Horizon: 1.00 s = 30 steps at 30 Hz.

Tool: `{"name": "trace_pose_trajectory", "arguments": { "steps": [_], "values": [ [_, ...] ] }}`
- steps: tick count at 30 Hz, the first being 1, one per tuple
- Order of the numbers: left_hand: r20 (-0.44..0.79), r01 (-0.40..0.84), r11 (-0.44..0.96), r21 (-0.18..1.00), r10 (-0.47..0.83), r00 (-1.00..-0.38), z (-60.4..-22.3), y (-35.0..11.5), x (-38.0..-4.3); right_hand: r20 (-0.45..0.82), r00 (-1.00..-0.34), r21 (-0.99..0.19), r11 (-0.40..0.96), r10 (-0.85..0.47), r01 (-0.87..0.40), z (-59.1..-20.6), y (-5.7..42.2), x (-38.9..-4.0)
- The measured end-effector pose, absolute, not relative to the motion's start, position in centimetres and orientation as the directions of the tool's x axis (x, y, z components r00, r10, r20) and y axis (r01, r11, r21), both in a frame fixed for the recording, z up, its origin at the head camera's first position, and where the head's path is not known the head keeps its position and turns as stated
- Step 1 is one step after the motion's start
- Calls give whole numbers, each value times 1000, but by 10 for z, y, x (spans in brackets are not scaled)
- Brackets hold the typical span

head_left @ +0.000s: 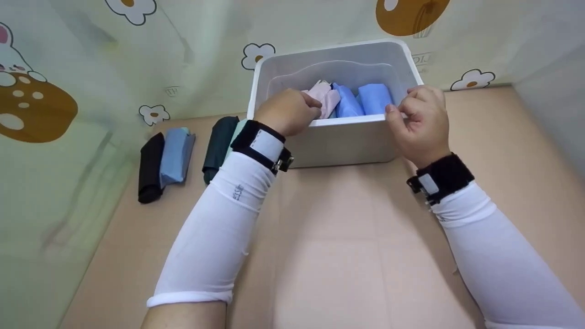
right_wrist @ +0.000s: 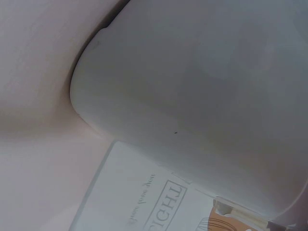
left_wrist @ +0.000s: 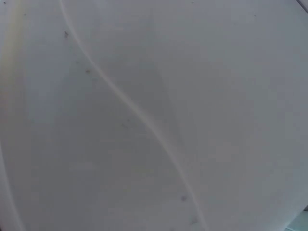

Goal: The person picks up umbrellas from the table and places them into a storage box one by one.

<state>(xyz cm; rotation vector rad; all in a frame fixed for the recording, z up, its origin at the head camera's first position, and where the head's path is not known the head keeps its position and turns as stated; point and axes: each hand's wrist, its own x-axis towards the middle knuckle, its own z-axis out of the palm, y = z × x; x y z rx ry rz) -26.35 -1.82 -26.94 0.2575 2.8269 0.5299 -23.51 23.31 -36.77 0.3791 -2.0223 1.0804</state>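
One white plastic bin [head_left: 347,144] holds two blue bundles [head_left: 375,98]; left hand [head_left: 285,112] bends inside, grip unclear; right hand [head_left: 422,123] pinches its near-right rim [head_left: 374,118].

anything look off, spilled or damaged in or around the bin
Nothing looks spilled or broken. On the rectangular white plastic bin, small dark specks, perhaps dirt, mar an otherwise plain wall in the left wrist view. Inside, the pale pink cloth-like bundle looks crumpled beside two smoother blue cloth-like bundles.
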Motion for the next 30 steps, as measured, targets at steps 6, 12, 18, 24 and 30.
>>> {"name": "trace_pose_trajectory", "arguments": {
  "steps": [6,12,18,24,30],
  "values": [
    [-188,151,920,361,230,-955,-271,-20,-262,768,-635,-549,600,86,-582,-367,234,-235],
    [-178,163,916,367,242,-954,-273,-21,-262,772,-631,-544,598,81,-589,-368,234,-236],
    [-182,163,929,331,232,-955,-273,-20,-264,764,-638,-559,591,96,-582,-368,234,-236],
    [-143,143,936,321,197,-970,-275,-20,-260,761,-639,-569,585,110,-578,-368,233,-236],
    [66,199,933,302,187,-980,-288,-24,-251,757,-648,-561,599,91,-572,-366,233,-234]
  ]
}}
